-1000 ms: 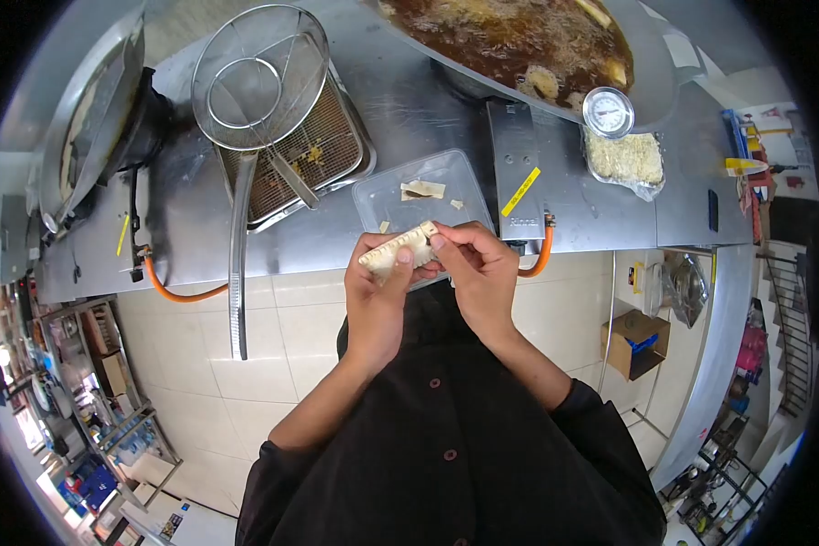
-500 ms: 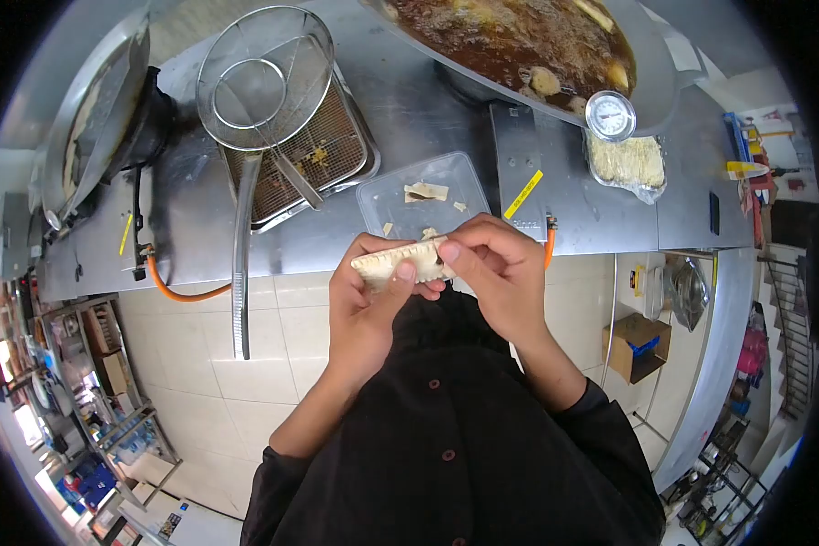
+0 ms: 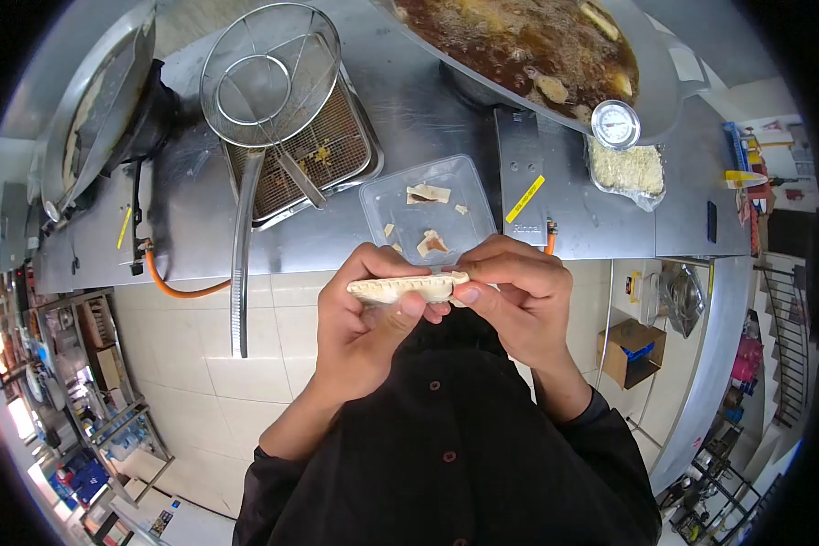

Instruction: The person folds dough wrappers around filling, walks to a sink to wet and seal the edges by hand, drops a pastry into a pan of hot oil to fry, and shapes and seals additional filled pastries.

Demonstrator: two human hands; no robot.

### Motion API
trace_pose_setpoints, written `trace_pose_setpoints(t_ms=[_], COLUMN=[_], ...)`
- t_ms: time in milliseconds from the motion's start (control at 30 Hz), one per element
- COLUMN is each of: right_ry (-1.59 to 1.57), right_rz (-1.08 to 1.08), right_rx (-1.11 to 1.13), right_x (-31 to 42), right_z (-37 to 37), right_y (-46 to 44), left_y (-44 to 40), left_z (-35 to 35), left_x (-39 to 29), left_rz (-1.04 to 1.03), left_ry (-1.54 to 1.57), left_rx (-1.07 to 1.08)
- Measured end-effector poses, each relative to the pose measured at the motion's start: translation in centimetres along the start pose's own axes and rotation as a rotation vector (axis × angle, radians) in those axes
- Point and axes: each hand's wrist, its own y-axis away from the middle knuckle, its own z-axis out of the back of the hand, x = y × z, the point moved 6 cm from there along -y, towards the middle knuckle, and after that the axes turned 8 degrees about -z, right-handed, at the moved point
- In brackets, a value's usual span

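A pale raw pastry [image 3: 393, 289] with a crimped edge lies across both hands, close in front of my body. My left hand [image 3: 355, 332] is closed around its left part, thumb on the near side. At the right end, my right hand [image 3: 523, 296] pinches the dough between thumb and fingers. Just beyond the hands is a clear plastic container [image 3: 382, 198]. Inside it lie a larger dough scrap [image 3: 428, 194], a torn piece with brown filling on it [image 3: 433, 243] and several crumbs.
A wok [image 3: 519, 77] of bubbling oil with frying pieces has a dial thermometer [image 3: 615, 124] at its rim. A wire skimmer [image 3: 270, 77] rests over a mesh rack tray [image 3: 273, 187], its handle overhanging the edge. Right stands a tray of pale crumbs [image 3: 626, 168]; left, another pan [image 3: 96, 109].
The pastry has tilted so its crimped edge shows more side-on. My right hand has moved slightly right and down. The torn piece in the container is now in fuller view.
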Motion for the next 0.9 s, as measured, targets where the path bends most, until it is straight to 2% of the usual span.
trace_pose_setpoints(t_ms=[133,333,467,600,700,800,900], right_ry=[-0.024,-0.043,-0.021,-0.283,-0.222,-0.009,-0.047], right_rz=[-0.013,-0.234,-0.277,-0.325,-0.154,-0.025,-0.012], right_rx=[0.026,0.015,0.084,-0.034,-0.172,-0.135,-0.138], right_x=[-0.6,-2.6,-3.2,-3.7,-2.6,-1.7,-1.0], right_z=[-0.1,-0.2,-0.2,0.1,0.5,0.3,0.1], right_y=[-0.1,-0.1,-0.8,-0.3,0.1,0.5,0.9], left_y=[-0.3,-0.7,-0.4,-0.5,-0.6,-0.5,-0.5], left_z=[0.5,1.7,1.1,1.1,1.1,0.5,0.3], left_x=[0.2,2.0,3.3,3.7,3.5,3.2,2.6], left_rz=[0.013,0.145,0.261,0.246,0.197,0.069,-0.060], left_ry=[-0.039,-0.049,0.236,0.303,0.317,0.327,0.284], left_rx=[0.031,0.039,-0.108,-0.133,-0.154,-0.120,-0.031])
